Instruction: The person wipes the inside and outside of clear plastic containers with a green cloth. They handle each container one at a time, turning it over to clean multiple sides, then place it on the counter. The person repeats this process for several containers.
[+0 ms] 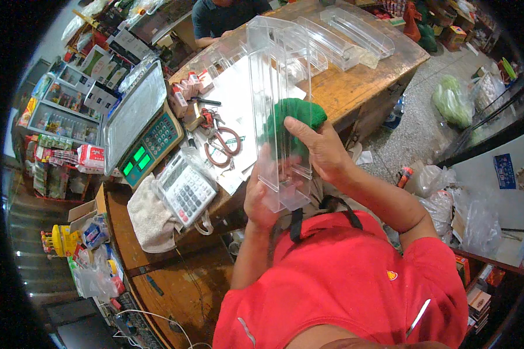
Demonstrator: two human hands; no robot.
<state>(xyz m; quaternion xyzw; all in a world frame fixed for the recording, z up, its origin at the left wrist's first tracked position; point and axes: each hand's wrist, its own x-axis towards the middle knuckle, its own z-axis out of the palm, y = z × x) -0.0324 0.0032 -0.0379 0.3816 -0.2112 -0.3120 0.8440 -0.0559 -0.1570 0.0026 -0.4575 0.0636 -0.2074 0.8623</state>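
Observation:
In front of my body a long clear plastic tray (284,78) is held upright above the table's near edge. My left hand (262,196) grips its lower end, the fingers partly seen through the plastic. My right hand (327,148) holds a green cloth (299,115) against the tray, with the thumb on top of the cloth. Part of the cloth shows through the clear walls. More clear plastic trays (358,32) lie on the wooden table (349,94) beyond, some of them overlapping. White paper (231,94) lies behind the held tray.
A digital scale (150,135), a calculator (187,187) in plastic, red-handled scissors (222,148), keys (212,118) and small boxes (179,100) crowd the table's left. A beige cloth (150,213) lies by the calculator. Across the table sits a person (227,19). Bagged vegetables (452,100) rest on the floor.

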